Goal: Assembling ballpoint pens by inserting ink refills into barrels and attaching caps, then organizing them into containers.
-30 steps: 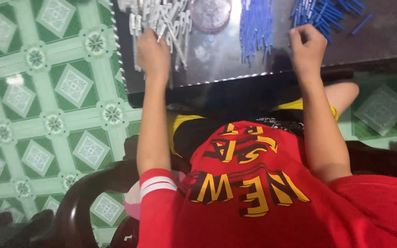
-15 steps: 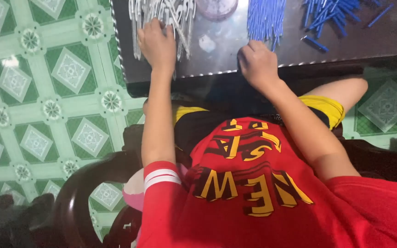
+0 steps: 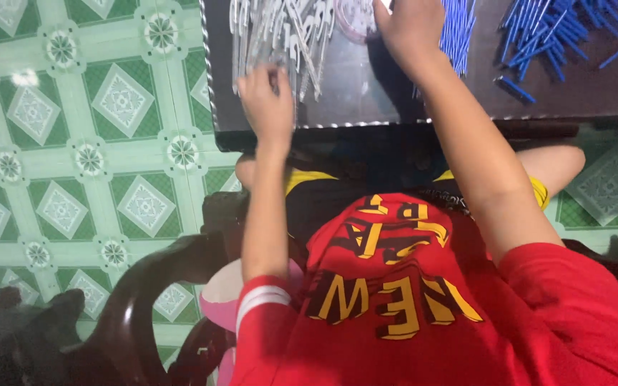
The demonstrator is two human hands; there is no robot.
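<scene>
**Sorting the clear pieces, blue sticks waiting**

Your left hand (image 3: 270, 100) lies flat on the heap of clear plastic pieces (image 3: 280, 32), fingers spread and loose, gripping nothing that shows; the heap runs from under your fingertips away to the far edge. Your right hand (image 3: 409, 28) rests curled beside the blue sticks (image 3: 459, 32), which lie just right of its knuckles; what it holds, if anything, cannot be told. More blue sticks (image 3: 548, 32) lie scattered well right of it.

Judged step: gathering parts. Next move likely calls for pinching one clear piece free of the tangle.

Dark glossy table (image 3: 595, 93), shiny trim. Green patterned tile floor (image 3: 73, 157). Dark wooden chair arm (image 3: 144, 286) by your left elbow.
</scene>
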